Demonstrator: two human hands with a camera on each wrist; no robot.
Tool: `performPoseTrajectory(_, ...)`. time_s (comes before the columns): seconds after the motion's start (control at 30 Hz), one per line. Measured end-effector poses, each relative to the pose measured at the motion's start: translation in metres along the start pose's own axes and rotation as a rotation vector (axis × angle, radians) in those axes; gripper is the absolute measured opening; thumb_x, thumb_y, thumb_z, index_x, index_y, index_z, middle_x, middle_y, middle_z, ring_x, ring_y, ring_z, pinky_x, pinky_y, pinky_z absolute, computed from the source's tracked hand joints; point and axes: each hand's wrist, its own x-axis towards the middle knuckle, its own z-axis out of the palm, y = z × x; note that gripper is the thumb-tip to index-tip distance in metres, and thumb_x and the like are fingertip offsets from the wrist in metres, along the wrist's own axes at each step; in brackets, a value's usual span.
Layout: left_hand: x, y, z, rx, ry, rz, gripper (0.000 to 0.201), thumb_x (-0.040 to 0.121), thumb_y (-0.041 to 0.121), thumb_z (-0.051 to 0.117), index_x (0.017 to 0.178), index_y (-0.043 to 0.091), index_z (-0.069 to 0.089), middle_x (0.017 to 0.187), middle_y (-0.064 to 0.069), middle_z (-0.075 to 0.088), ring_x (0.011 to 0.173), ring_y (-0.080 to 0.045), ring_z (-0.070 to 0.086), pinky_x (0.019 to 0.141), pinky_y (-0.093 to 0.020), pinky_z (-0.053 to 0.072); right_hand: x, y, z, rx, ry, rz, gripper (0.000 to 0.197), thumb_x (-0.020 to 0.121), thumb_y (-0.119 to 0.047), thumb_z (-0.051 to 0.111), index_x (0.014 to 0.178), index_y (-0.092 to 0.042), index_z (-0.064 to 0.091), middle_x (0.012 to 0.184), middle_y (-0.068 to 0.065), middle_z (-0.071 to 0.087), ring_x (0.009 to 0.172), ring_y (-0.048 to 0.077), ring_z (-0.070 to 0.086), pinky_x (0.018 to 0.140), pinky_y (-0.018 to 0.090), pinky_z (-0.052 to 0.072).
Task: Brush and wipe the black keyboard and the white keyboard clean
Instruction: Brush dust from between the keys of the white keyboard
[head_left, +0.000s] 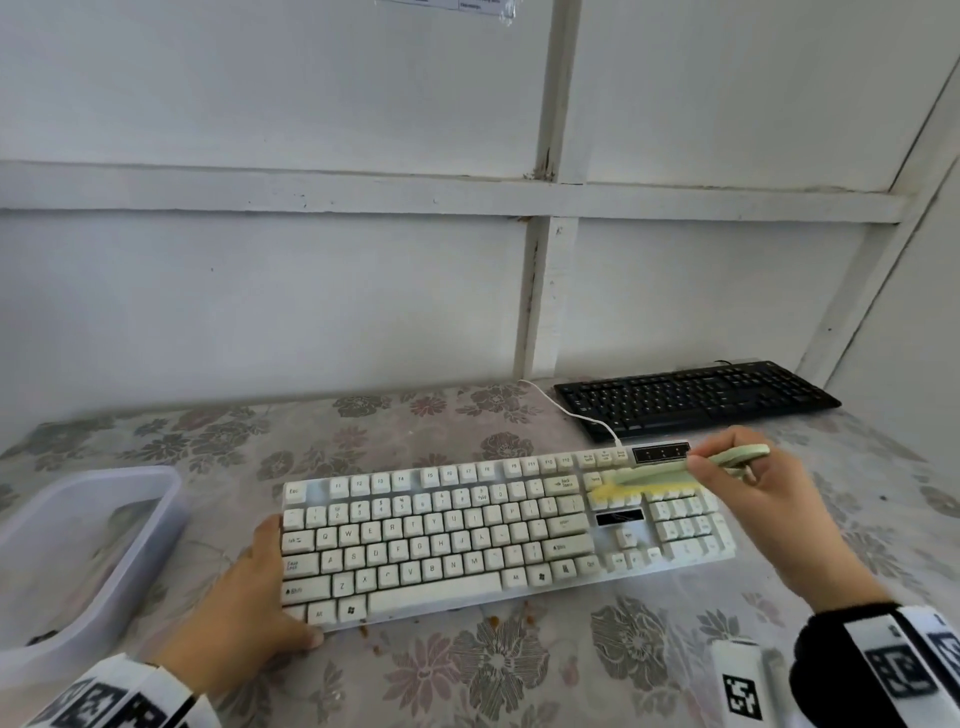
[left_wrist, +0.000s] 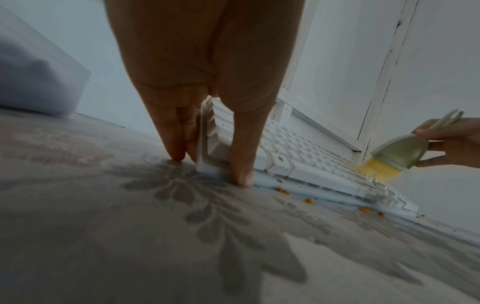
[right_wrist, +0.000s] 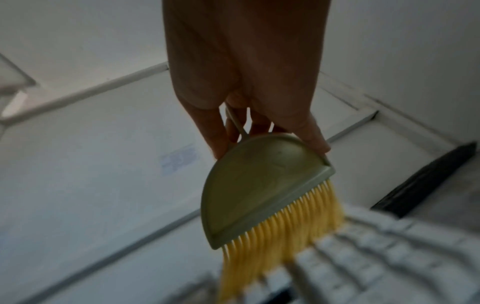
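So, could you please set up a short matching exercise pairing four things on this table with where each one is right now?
Things:
1. brush
2. white keyboard
3. black keyboard
4. plastic tub

Places:
A. at the table's left edge
B. far right, by the wall, untouched
C. in the right hand, bristles over the keys near the number pad
D. in the middle, steadied at its left end by the left hand

Pairs: 1-C, 2-D, 3-B, 4-A
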Motion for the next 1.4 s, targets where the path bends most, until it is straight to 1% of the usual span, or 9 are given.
performPoseTrajectory(0.17, 0.000, -0.001, 0.000, 0.003, -0.009, 0.003, 0.105, 0.045, 0.026, 0.081, 0.131, 0.029, 0.019, 0.119, 0.012, 0.043, 0.108, -0.008, 0.049, 0.088, -0.024, 0.045, 0.014, 0.011, -0.030, -0.290, 0.193, -0.005, 0.021, 0.086, -0.013, 0.064, 0.070, -0.025, 0.058, 0.079, 0.002, 0.062, 0.073, 0.022, 0.057, 0.059, 0.031, 0.040)
performPoseTrajectory(0.37, -0.001, 0.001, -0.001, 0.006, -0.009, -0.014, 0.108, 0.046, 0.023, 0.081, 0.135, 0.024, 0.018, 0.122, 0.007, 0.047, 0.107, -0.010, 0.051, 0.088, -0.025, 0.045, 0.004, 0.006, -0.025, 0.034, 0.081, -0.048, 0.016, 0.086, -0.007, 0.063, 0.073, -0.016, 0.062, 0.062, -0.014, 0.061, 0.057, 0.000, 0.052, 0.051, 0.005, 0.038)
performPoseTrajectory(0.53, -0.002, 0.005, 0.002, 0.013, -0.016, -0.021, 0.103, 0.055, 0.019, 0.083, 0.134, 0.025, 0.016, 0.122, 0.010, 0.045, 0.108, -0.008, 0.049, 0.080, -0.015, 0.040, -0.003, 0.009, -0.024, 0.096, 0.163, -0.005, 0.022, 0.088, -0.012, 0.063, 0.072, -0.027, 0.064, 0.054, -0.018, 0.057, 0.049, -0.002, 0.048, 0.044, 0.007, 0.036)
performPoseTrajectory(0.67, -0.002, 0.002, 0.002, 0.010, -0.003, -0.002, 0.104, 0.054, 0.021, 0.083, 0.134, 0.027, 0.019, 0.122, 0.014, 0.043, 0.108, -0.005, 0.047, 0.078, -0.013, 0.037, -0.029, -0.043, 0.010, 0.127, 0.075, -0.119, 0.010, 0.086, -0.013, 0.064, 0.078, -0.019, 0.064, 0.064, -0.014, 0.061, 0.056, -0.002, 0.051, 0.050, 0.005, 0.038)
performPoseTrajectory(0.83, -0.002, 0.004, 0.001, 0.025, 0.018, 0.045, 0.097, 0.057, 0.020, 0.083, 0.131, 0.028, 0.021, 0.117, 0.015, 0.041, 0.107, -0.004, 0.046, 0.083, -0.014, 0.037, -0.080, -0.100, 0.114, 0.102, -0.237, -0.219, 0.014, 0.083, -0.021, 0.069, 0.076, -0.030, 0.061, 0.090, -0.016, 0.062, 0.090, 0.003, 0.057, 0.076, 0.010, 0.039)
performPoseTrajectory(1.0, 0.014, -0.026, 0.009, 0.054, 0.019, 0.100, 0.088, 0.050, 0.052, 0.082, 0.122, 0.024, 0.040, 0.110, 0.017, 0.054, 0.102, -0.002, 0.058, 0.083, -0.021, 0.052, -0.104, -0.115, 0.186, 0.061, -0.325, -0.296, 0.015, 0.080, -0.033, 0.055, 0.093, -0.039, 0.050, 0.091, -0.019, 0.056, 0.096, 0.003, 0.050, 0.090, 0.036, 0.040)
performPoseTrajectory(1.07, 0.022, -0.037, 0.014, 0.051, 0.003, 0.110, 0.080, 0.054, 0.055, 0.078, 0.118, 0.019, 0.047, 0.108, 0.015, 0.055, 0.101, -0.001, 0.058, 0.081, -0.020, 0.051, -0.110, -0.115, 0.195, -0.016, -0.356, -0.281, 0.013, 0.082, -0.036, 0.050, 0.095, -0.038, 0.049, 0.099, -0.019, 0.055, 0.100, 0.001, 0.046, 0.096, 0.037, 0.033)
performPoseTrajectory(1.27, 0.013, -0.022, 0.008, 0.047, 0.060, 0.102, 0.097, 0.048, 0.044, 0.084, 0.129, 0.026, 0.033, 0.115, 0.014, 0.053, 0.104, -0.004, 0.057, 0.088, -0.029, 0.053, -0.111, -0.102, 0.200, -0.185, -0.280, -0.250, 0.013, 0.079, -0.035, 0.050, 0.092, -0.037, 0.048, 0.098, -0.019, 0.055, 0.098, 0.007, 0.047, 0.092, 0.039, 0.031)
performPoseTrajectory(1.4, 0.002, 0.000, 0.004, 0.035, 0.048, 0.044, 0.094, 0.060, 0.029, 0.082, 0.132, 0.023, 0.021, 0.113, 0.012, 0.044, 0.104, -0.007, 0.050, 0.091, -0.021, 0.044, -0.105, -0.099, 0.189, -0.273, -0.164, -0.232, 0.011, 0.074, -0.032, 0.050, 0.084, -0.036, 0.051, 0.092, -0.019, 0.056, 0.091, 0.009, 0.050, 0.087, 0.045, 0.039)
